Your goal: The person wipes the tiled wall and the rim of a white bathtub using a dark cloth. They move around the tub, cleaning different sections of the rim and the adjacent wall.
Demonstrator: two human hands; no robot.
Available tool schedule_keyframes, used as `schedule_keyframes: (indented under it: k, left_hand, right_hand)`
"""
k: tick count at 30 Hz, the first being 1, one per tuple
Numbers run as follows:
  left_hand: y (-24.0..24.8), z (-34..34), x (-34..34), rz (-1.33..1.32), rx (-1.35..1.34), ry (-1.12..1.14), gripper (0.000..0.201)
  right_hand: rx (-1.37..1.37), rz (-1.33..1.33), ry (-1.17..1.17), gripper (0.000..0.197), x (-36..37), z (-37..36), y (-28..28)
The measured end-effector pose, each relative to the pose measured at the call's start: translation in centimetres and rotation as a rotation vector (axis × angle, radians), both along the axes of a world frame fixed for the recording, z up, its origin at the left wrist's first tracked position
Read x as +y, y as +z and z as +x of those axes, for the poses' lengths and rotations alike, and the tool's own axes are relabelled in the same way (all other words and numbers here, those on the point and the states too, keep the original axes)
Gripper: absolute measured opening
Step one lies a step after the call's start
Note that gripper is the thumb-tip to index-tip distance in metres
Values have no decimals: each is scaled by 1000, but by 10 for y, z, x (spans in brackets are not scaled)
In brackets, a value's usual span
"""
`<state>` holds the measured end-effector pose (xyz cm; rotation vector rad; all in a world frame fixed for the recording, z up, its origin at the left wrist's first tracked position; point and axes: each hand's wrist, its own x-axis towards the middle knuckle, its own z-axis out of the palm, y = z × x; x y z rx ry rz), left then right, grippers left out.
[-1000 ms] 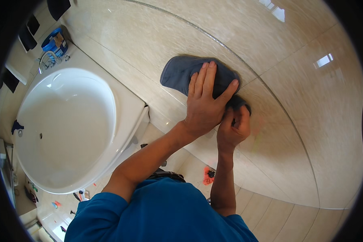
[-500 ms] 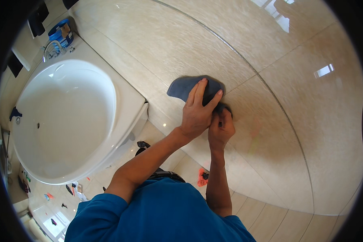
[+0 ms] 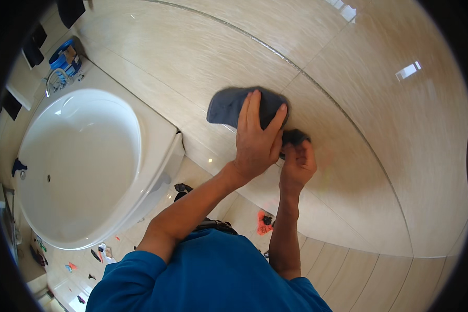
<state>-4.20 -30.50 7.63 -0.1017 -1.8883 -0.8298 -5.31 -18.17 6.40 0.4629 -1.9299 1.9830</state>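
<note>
A dark grey cloth (image 3: 224, 106) lies against the glossy beige tiled wall (image 3: 348, 171) in front of me. My left hand (image 3: 257, 138) rests flat on it with fingers stretched and apart, pressing it to the tile. Just to the right and lower, my right hand (image 3: 299, 161) pinches a darker bunched piece of cloth (image 3: 296, 137) between thumb and fingers. Its fingertips are partly smeared by motion. Whether this bunch is part of the grey cloth or a separate piece I cannot tell, since my left hand covers the place between them.
To the left is a white corner bathtub (image 3: 83, 166) with a chrome faucet (image 3: 54, 80). A blue bucket (image 3: 66, 58) stands on its far ledge. Small tools and scraps lie on the floor at lower left. A red-orange bag (image 3: 263, 222) with something black is on the floor near my right forearm.
My right hand has moved right, away from my left hand, with the dark bunch in its fingers. The grey cloth and left hand have shifted slightly up and left; the view has tilted a little.
</note>
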Motion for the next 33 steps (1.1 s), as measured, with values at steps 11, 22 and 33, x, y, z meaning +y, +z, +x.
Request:
schedule_keyframes:
  k: [11, 22, 33]
  left_hand:
    - [25, -17, -47, -66, 83, 24, 53]
    - [-6, -14, -54, -89, 26, 100, 50]
    - [-28, -1, -29, 75, -79, 52, 53]
  right_hand:
    - [55, -41, 12, 21, -49, 0, 38]
    - [69, 127, -51, 21, -65, -10, -3]
    - [47, 106, 43, 20, -41, -13, -39]
